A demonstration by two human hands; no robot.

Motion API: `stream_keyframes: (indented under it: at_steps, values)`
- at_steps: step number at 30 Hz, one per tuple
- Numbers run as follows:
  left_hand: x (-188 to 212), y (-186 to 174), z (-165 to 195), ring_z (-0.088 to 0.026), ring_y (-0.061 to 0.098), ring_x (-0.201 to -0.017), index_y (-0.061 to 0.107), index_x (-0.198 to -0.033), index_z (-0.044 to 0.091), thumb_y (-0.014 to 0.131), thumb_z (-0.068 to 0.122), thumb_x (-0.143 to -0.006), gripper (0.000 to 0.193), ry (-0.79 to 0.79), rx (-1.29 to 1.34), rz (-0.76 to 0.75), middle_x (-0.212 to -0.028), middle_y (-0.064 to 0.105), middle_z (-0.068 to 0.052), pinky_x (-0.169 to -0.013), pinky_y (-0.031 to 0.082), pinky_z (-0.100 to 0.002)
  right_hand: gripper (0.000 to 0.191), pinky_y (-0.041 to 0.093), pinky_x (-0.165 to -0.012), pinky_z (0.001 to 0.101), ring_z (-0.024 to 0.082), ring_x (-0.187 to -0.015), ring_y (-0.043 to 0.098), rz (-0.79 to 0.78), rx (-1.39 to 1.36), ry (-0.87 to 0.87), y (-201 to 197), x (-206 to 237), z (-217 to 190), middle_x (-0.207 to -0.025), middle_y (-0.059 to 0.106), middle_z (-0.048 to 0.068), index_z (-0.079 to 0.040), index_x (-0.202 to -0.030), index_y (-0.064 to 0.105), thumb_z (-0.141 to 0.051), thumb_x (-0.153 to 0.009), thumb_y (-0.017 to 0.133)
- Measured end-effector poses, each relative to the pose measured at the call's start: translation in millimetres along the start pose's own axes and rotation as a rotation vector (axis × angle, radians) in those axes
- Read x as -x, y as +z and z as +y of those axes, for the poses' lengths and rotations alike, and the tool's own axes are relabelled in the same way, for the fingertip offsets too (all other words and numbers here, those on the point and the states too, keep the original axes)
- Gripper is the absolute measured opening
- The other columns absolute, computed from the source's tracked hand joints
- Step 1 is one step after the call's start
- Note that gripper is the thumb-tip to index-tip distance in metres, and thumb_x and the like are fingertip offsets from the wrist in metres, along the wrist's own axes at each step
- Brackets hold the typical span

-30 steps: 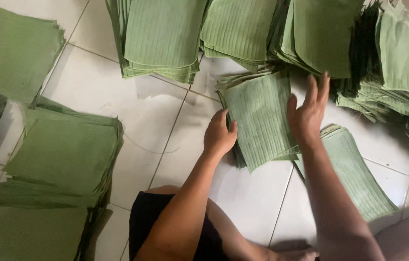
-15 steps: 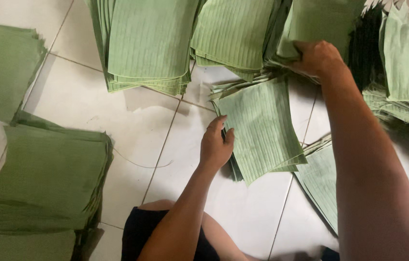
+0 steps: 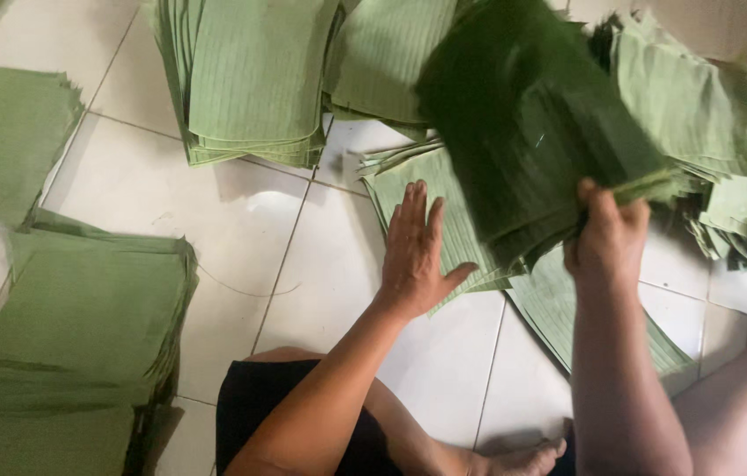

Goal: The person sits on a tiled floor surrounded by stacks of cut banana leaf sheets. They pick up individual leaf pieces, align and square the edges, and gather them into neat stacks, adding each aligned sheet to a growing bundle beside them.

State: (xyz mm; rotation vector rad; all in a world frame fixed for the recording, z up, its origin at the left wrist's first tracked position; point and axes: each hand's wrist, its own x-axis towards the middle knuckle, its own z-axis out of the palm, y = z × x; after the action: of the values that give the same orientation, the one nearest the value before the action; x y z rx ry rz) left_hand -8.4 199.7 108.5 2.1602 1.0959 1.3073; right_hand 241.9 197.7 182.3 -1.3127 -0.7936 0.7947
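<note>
Left hand [image 3: 413, 251]: fingers released, flat on the pale leaf stack [image 3: 431, 207] lying on the tiled floor [image 3: 224, 220]. Right hand [image 3: 607, 238]: fingers clenched, grasping a dark green leaf bundle [image 3: 532, 132] raised above that stack.

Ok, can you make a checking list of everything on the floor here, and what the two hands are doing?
Surface: white tiled floor, grey grout lines.
Job's things: dark green banana-leaf sheets lifted; pale leaf stack lying flat underneath.
Clutter: more cut-leaf stacks, top centre, left, far left, loose heap right.
Grippers: left hand flat, pressing the pale stack; right hand gripping the lifted sheets.
Cables: nothing seen.
Surroundings: person's knee in dark shorts, a bare foot.
</note>
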Motion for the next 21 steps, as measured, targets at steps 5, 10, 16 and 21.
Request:
stream_keyframes:
  at_steps: [5, 10, 16, 21]
  values:
    - [12, -16, 42, -0.041, 0.029, -0.156, 0.025, -0.160, 0.016, 0.068, 0.048, -0.099, 0.081, 0.355, -0.049, 0.233, -0.165, 0.029, -0.021, -0.127, 0.007, -0.065, 0.033, 0.058, -0.092, 0.0392, 0.028, -0.104, 0.069, 0.132, -0.374, 0.200, 3, 127, -25, -0.118, 0.067, 0.017, 0.006, -0.127, 0.059, -0.003, -0.095, 0.058]
    - [32, -48, 79, -0.030, 0.061, -0.143, 0.058, -0.141, 0.020, 0.077, 0.022, -0.098, 0.047, 0.538, -0.192, 0.070, -0.150, 0.063, -0.006, -0.126, 0.033, -0.054, 0.032, 0.058, -0.096, 0.0434, 0.030, -0.106, 0.068, 0.176, -0.473, 0.289, -24, 186, -43, -0.118, 0.066, 0.019, 0.010, -0.126, 0.056, -0.009, -0.099, 0.058]
    - [48, -62, 130, -0.029, 0.072, -0.114, 0.063, -0.129, 0.007, 0.077, 0.018, -0.084, 0.048, 0.227, 0.320, -0.155, -0.124, 0.072, -0.012, -0.098, 0.058, -0.042, 0.071, 0.048, -0.104, 0.0482, 0.036, -0.124, 0.061, -0.107, -0.892, 0.202, -59, 244, -19, -0.138, 0.063, 0.022, 0.005, -0.145, 0.050, -0.040, -0.093, 0.068]
    - [61, -53, 134, -0.017, 0.070, -0.079, 0.068, -0.121, 0.001, 0.076, 0.010, -0.090, 0.033, -0.237, 0.648, -0.401, -0.091, 0.075, -0.010, -0.077, 0.058, -0.030, 0.060, 0.051, -0.100, 0.0357, 0.024, -0.111, 0.063, 0.165, 0.551, -0.326, -100, 241, 15, -0.128, 0.064, 0.014, -0.006, -0.149, 0.047, -0.012, -0.095, 0.071]
